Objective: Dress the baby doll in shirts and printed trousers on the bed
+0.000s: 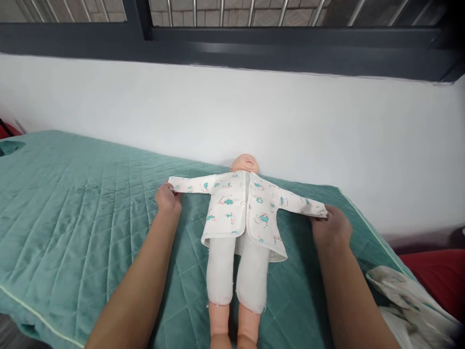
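Note:
A baby doll (220,278) lies on its back on a green quilted cover, its head toward the wall and its lower legs bare. It wears a white baby jacket (227,208) with a teal and pink print, and the two front edges meet down the middle of its chest. My left hand (168,198) pinches the cuff of the sleeve on the left. Opposite, my right hand (331,225) grips the cuff of the other sleeve. Both sleeves stretch out sideways. Whether the doll's hands are inside the cuffs is hidden.
The green quilted cover (83,213) spreads under the doll up to a white wall (218,111). Above is a dark window frame (254,48) with metal bars behind. Crumpled printed cloth (407,300) lies at the lower right, beside something red (436,271).

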Available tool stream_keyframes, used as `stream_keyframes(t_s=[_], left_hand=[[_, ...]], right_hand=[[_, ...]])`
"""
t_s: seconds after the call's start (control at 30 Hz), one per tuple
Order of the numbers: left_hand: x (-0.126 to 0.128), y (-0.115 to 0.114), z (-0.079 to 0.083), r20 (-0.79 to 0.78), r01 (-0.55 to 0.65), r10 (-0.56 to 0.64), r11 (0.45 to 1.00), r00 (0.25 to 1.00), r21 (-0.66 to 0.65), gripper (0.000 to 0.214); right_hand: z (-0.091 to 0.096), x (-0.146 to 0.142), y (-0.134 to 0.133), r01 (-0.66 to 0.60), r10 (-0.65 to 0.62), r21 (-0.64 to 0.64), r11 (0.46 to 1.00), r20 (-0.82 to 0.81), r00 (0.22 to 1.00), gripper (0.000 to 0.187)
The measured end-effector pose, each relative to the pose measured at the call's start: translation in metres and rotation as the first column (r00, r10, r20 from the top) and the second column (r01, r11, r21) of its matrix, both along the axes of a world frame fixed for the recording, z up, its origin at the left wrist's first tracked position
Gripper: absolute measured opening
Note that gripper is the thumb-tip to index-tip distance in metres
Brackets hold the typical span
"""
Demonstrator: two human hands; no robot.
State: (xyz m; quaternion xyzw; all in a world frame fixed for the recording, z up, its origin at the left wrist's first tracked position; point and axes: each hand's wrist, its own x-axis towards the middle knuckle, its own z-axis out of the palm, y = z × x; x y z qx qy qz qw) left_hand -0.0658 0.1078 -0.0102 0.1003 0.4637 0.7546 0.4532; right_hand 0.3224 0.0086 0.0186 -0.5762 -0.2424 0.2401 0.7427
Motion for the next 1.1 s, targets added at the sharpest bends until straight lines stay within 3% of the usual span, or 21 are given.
stream_keyframes(t_s=[0.1,0.17,0.2,0.27,0.33,0.4,0.47,0.5,0.6,0.7,0.83,0.93,1.0,1.1], left_hand=[[-0.002,-0.008,0.005,-0.138,-0.141,0.144,0.989,0.98,0.031,0.025],[0.003,-0.018,0.011,-0.338,-0.173,0.209,0.976,0.918,0.134,0.026],[0.007,-0.025,0.015,-0.462,-0.096,0.179,0.975,0.869,0.198,0.026],[0.019,-0.039,0.024,-0.695,0.233,0.004,0.941,0.719,0.246,0.03],[0.031,-0.055,0.035,-0.822,0.593,-0.225,0.789,0.523,0.161,0.038],[0.041,-0.07,0.046,-0.896,0.797,-0.332,0.602,0.297,0.041,0.044],[0.045,-0.084,0.055,-0.946,0.878,-0.31,0.474,0.089,-0.073,0.042],[0.046,-0.09,0.058,-0.961,0.891,-0.275,0.438,0.005,-0.121,0.041],[0.044,-0.101,0.062,-0.967,0.887,-0.179,0.395,-0.182,-0.24,0.047],[0.044,-0.108,0.061,-0.949,0.865,-0.122,0.389,-0.292,-0.316,0.053],[0.052,-0.116,0.062,-0.945,0.831,-0.042,0.464,-0.324,-0.306,0.022],[0.058,-0.118,0.063,-0.973,0.837,-0.038,0.502,-0.229,-0.217,0.008],[0.06,-0.116,0.061,-0.99,0.849,-0.124,0.515,-0.068,-0.123,0.007],[0.058,-0.109,0.051,-0.9,0.807,-0.318,0.588,0.298,0.059,0.006]], right_hand=[[0.001,-0.027,-0.009,0.154,-0.152,0.006,0.988,0.203,0.967,0.077],[0.005,-0.057,-0.017,0.074,-0.063,-0.017,0.997,0.356,0.932,0.077],[0.008,-0.073,-0.022,-0.027,0.059,-0.075,0.997,0.476,0.877,0.069],[0.014,-0.103,-0.031,-0.266,0.333,-0.201,0.943,0.6,0.728,0.065],[0.02,-0.125,-0.039,-0.397,0.482,-0.285,0.872,0.633,0.605,0.07],[0.024,-0.135,-0.046,-0.426,0.553,-0.363,0.829,0.65,0.522,0.075],[0.024,-0.137,-0.053,-0.413,0.591,-0.432,0.802,0.67,0.449,0.081],[0.022,-0.135,-0.058,-0.413,0.604,-0.45,0.792,0.678,0.419,0.085],[0.012,-0.129,-0.076,-0.447,0.595,-0.425,0.787,0.716,0.366,0.091],[0.004,-0.126,-0.091,-0.479,0.568,-0.374,0.795,0.737,0.368,0.074],[0.004,-0.127,-0.098,-0.431,0.511,-0.338,0.837,0.766,0.391,0.028],[0.006,-0.128,-0.097,-0.395,0.45,-0.281,0.875,0.773,0.447,0.009],[0.005,-0.127,-0.095,-0.39,0.428,-0.229,0.892,0.704,0.566,0.011],[0.0,-0.122,-0.092,-0.348,0.381,-0.161,0.924,0.481,0.789,0.019]])
